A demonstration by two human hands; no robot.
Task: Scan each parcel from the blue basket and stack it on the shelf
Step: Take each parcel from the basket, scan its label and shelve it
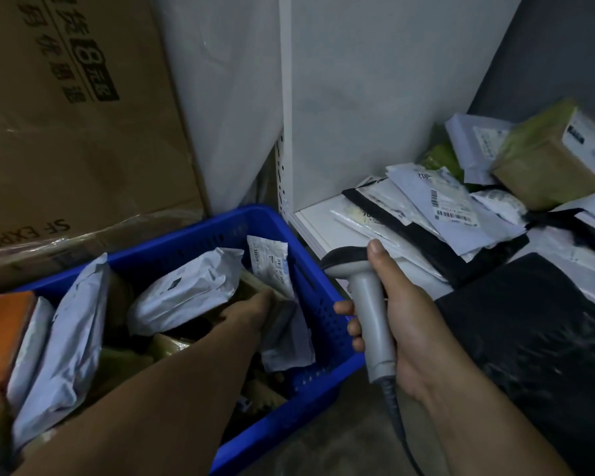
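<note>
The blue basket (pixel 327 304) stands on the floor at lower left, filled with several parcels: white and grey poly bags (pixel 189 286) and brown boxes. My left hand (pixel 251 312) reaches down into it and grips a small brown box parcel (pixel 255 286) beside a white labelled bag (pixel 272 266). My right hand (pixel 402 314) holds a grey barcode scanner (pixel 368 304) upright by its handle, just right of the basket, its head pointing left. The white shelf (pixel 315 221) at right carries a pile of scanned parcels (pixel 443 207), with a brown box (pixel 550 159) on top at far right.
A large cardboard box (pixel 76 132) printed SF EXPRESS leans behind the basket. A white shelf side panel (pixel 375 80) rises behind the pile. A black plastic bag (pixel 536 338) lies at the shelf's front right. An orange box (pixel 4 328) sits at the basket's left edge.
</note>
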